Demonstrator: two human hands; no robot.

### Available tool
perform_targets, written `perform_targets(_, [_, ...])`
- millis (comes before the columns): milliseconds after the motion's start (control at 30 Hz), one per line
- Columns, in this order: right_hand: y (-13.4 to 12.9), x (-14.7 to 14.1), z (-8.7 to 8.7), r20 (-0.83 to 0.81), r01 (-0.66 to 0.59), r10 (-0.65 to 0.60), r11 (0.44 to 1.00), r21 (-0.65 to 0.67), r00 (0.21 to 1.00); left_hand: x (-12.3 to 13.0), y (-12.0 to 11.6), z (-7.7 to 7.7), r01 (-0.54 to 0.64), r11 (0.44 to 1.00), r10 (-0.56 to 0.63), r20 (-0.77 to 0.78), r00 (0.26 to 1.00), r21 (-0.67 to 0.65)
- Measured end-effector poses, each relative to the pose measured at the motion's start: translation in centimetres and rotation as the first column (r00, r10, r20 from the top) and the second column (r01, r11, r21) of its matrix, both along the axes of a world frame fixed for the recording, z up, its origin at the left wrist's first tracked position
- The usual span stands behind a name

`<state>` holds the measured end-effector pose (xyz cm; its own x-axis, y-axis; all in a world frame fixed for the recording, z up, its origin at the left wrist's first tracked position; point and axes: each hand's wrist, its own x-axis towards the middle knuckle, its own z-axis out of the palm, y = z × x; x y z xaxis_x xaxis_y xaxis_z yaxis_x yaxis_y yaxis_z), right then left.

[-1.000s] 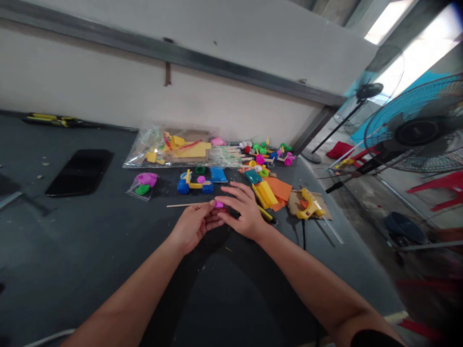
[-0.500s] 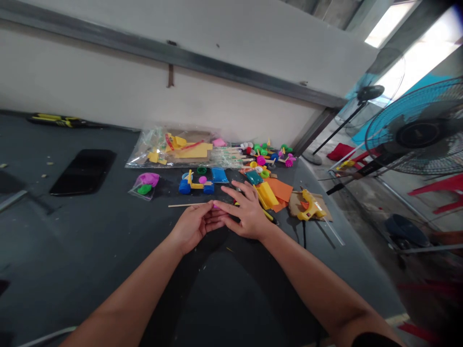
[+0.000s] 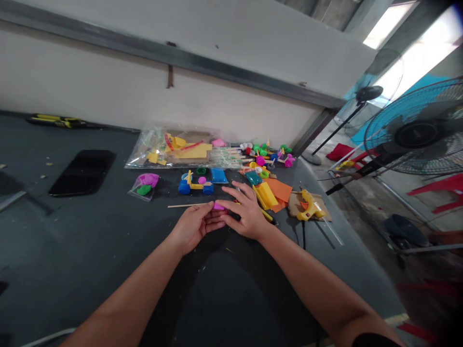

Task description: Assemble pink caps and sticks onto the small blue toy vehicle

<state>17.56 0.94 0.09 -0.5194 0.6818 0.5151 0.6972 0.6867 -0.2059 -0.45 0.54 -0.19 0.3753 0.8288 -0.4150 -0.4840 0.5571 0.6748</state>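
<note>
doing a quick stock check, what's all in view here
clay lump: 1, pink, between the hands
wooden stick: 1, pale, running left from the left hand
toy car: 1, blue and yellow, beyond the hands
glue gun: 1, yellow, on cardboard right of the hands
foam sheets: 2, orange, left of the glue gun
plastic bags: 2, clear, at the back and left of the toy car
phone: 1, black, far left
pedestal fans: 2, black and blue, far right
left hand: 1, bare, on the lump
right hand: 1, bare, open beside the lump
</note>
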Motion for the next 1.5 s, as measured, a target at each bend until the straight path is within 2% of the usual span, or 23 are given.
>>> perform_targets(200, [0.1, -0.7, -0.7, -0.169, 0.050, -0.058, 0.997, -0.052, 0.984, 0.1, -0.2, -0.3, 0.057, 0.997, -0.058, 0.024, 0.998, 0.047])
perform_targets(600, [-0.1, -1.3, -0.7, -0.367, 0.025, -0.076, 0.989, -0.143, 0.927, 0.2, -0.3, -0.4, 0.090, 0.991, -0.094, 0.044, 0.995, 0.094])
perform_targets(1300, [-0.2, -1.2, -0.7, -0.316, 0.002, -0.033, 0.995, -0.099, 0.948, 0.0, -0.1, -0.5, 0.080, 0.994, -0.083, 0.042, 0.996, 0.070])
perform_targets(1500, [-0.2, -1.2, -0.8, -0.340, 0.033, -0.061, 0.995, -0.090, 0.938, 0.1, -0.1, -0.5, 0.064, 0.996, -0.065, 0.021, 0.998, 0.060])
